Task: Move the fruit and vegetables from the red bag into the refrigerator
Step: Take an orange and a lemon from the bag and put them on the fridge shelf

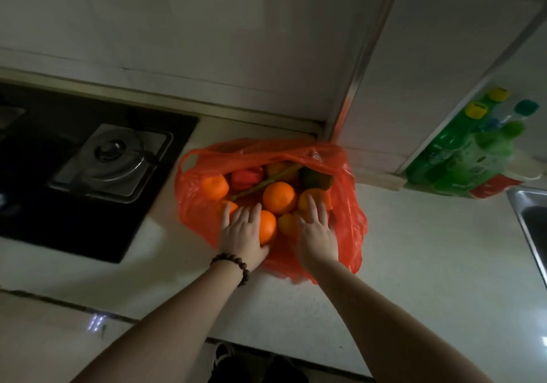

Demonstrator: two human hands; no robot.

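Red plastic bag [195,205] sits open on the pale countertop [414,264], mouth gaping upward, pushed toward the wall corner. Inside: several oranges, one large orange [279,197] at the centre of the pile, another [214,186] at 9 o'clock from it, against the bag's left wall. A red pepper [247,177] lies at 11 o'clock from the centre orange, a dark green vegetable [313,178] at 1 o'clock; what kind it is, cannot tell. A thin green stalk [266,183] runs diagonally between them.

Left hand [242,231], beaded bracelet [233,265] on the wrist, reaches into the bag's near edge; fingers spread and straight, thumb side against an orange [268,226] at 6 o'clock of the pile. Touching, not curled round it.

Right hand [315,226] is flat over the fruit at 4 o'clock of the centre orange, fingers extended, resting on an orange [309,197] there. No pinch visible.

Gas stove [112,157] at 9 o'clock of the bag, set in a black hob. Green bottles [461,152] with coloured caps at 2 o'clock. Steel sink [529,214] edge at 3 o'clock. No refrigerator in view.
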